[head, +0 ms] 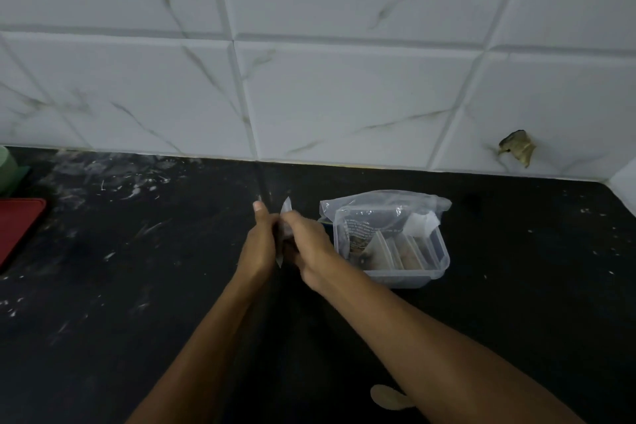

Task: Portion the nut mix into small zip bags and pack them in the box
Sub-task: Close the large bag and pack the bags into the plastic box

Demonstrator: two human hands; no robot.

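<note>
Head view: the left hand [258, 244] and the right hand [307, 244] are meeting above the black speckled stone counter [137, 286], both pinching a small clear plastic zip bag [285, 217] held upright between them. Each grip is narrow, fingers curled on the bag's edges. Just to the right of the hands, a clear rectangular plastic box [406, 272] is sitting on the counter, holding several filled small bags standing side by side. A large clear plastic nut-mix bag [378, 210] is lying partly in the box's far end. A red flat board [17, 227] is lying at the counter's left edge.
</note>
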